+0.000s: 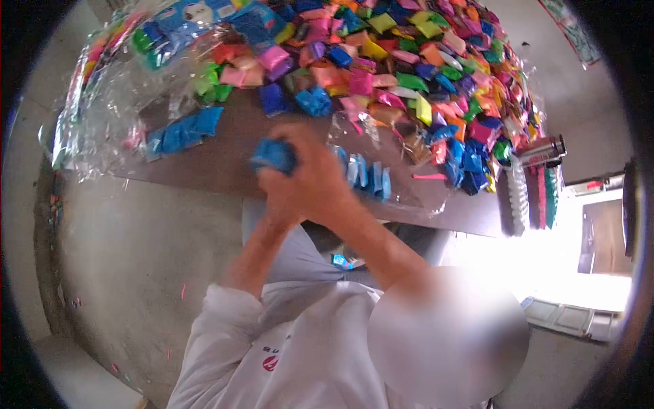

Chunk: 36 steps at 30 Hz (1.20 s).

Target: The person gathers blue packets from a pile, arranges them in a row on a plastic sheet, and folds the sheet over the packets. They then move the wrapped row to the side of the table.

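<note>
A crumpled blue packet [274,155] is held above the near edge of the table, blurred by motion. My right hand [310,160] curls its fingers round the packet's upper and right side. My left hand [279,193] pinches it from below, close against the right hand. Just right of my hands stands a row of several small blue packets [368,176], partly on clear film. To the left lies a joined strip of blue packets [185,133]. A shiny blue packet [314,101] and a dark blue one [274,99] lie beyond my hands.
A large heap of small multicoloured packets [409,61] covers the table's far and right side. Clear plastic bags [102,116] pile up at the left. Rolled packs [541,194] hang at the right edge of the brown table [231,160].
</note>
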Available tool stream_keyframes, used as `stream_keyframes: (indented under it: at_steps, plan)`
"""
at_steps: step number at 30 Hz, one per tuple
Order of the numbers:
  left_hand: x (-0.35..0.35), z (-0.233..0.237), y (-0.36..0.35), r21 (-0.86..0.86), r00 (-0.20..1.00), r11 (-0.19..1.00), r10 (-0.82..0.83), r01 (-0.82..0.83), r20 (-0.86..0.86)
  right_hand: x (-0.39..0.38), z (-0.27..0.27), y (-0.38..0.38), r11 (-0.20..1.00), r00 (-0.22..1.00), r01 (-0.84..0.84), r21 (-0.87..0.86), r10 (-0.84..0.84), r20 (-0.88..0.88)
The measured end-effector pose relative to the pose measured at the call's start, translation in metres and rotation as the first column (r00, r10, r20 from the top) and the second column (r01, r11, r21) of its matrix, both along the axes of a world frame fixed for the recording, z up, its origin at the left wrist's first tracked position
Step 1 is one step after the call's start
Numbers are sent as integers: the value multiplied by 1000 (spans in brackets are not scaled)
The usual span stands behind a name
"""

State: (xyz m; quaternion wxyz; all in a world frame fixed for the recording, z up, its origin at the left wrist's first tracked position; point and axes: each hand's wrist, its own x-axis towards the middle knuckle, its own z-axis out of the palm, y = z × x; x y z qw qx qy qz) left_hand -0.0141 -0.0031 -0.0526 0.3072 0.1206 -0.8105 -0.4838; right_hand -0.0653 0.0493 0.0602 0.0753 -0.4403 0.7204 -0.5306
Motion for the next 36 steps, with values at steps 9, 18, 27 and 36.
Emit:
stream_keyframes:
  at_steps: [9,18,27,36]
  plan:
    - [-1,29,-8,-461,976,887,95,7,198,-92,28,179,865,783,312,393,-468,409]
    - [-1,24,-11,-480,974,877,88,25,210,-116,-11,168,619,966,5,786,202,-165]
    - [-1,23,-9,-443,976,896,101,-5,194,-116,41,166,635,958,-229,738,13,286]
    - [-2,17,-10,-494,984,869,83,7,160,-115,29,172,657,973,-224,720,114,200]
